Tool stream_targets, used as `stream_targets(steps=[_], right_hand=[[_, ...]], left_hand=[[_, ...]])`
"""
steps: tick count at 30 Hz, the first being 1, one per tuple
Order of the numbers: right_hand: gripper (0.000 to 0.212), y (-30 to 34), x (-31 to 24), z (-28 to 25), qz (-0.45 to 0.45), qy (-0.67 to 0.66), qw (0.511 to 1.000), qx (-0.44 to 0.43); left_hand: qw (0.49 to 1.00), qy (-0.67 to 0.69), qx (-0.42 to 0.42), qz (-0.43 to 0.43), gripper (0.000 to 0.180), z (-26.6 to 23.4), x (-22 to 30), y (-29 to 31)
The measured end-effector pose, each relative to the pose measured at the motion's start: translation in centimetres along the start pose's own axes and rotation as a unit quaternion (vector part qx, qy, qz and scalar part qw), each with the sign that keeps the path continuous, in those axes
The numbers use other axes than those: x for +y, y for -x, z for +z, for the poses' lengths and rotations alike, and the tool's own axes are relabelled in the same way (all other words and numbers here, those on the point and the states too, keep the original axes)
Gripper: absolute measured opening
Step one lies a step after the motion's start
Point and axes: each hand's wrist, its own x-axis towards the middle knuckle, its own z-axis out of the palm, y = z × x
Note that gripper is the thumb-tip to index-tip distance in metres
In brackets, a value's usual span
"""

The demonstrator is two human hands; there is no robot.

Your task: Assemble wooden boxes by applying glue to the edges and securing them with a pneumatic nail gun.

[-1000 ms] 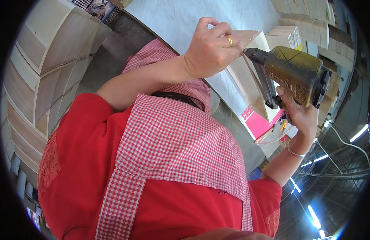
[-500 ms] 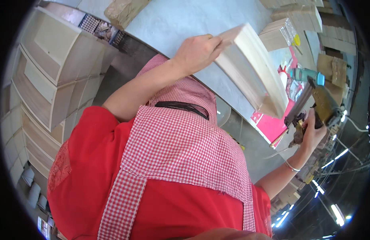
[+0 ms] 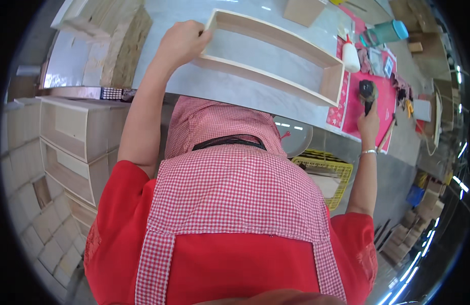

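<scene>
A long, shallow rectangular wooden frame (image 3: 268, 79) lies on the marbled grey tabletop (image 3: 189, 76), and the top shows through its open middle. My left hand (image 3: 181, 43) is closed round the frame's left end, fingers curled over the corner. Off to the right, my right hand (image 3: 368, 124) grips a dark nail gun (image 3: 367, 91) by its handle, over a pink mat (image 3: 354, 119). Seen end-on, the nail gun hides its nose. It is apart from the frame's right end.
Beyond the mat are a white glue bottle (image 3: 351, 57) with a red tip and a teal water bottle (image 3: 385, 33). A wooden block (image 3: 303, 11) stands behind the frame. Wooden boxes (image 3: 67, 124) are stacked at left. Below the table edge sits a yellow basket (image 3: 341, 185).
The frame has gone from tilted up to lying flat on the table. My right hand has brought the nail gun in from the far right, over the mat. My view has turned.
</scene>
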Motion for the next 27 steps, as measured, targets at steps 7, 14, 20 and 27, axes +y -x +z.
stream_targets(steps=[7,14,20,27], right_hand=[[0.053,0.0,-1.2,0.7,-0.089,0.082,0.988,0.096],[0.060,-7.7,-6.2,1.9,-0.176,-0.156,0.955,0.183],[0.069,-10.6,-11.9,0.7,0.039,-0.096,0.994,-0.029],[0.071,-10.5,-8.9,0.9,0.029,-0.302,0.942,0.146]], left_hand=[[0.999,0.037,0.008,-0.024,0.040,0.3,-0.4,0.9],[0.938,0.087,0.322,0.093,0.020,0.5,0.9,4.0],[0.919,0.183,0.347,0.041,0.014,0.7,1.1,5.2],[0.908,0.245,0.333,-0.063,0.025,3.1,-1.4,5.9]])
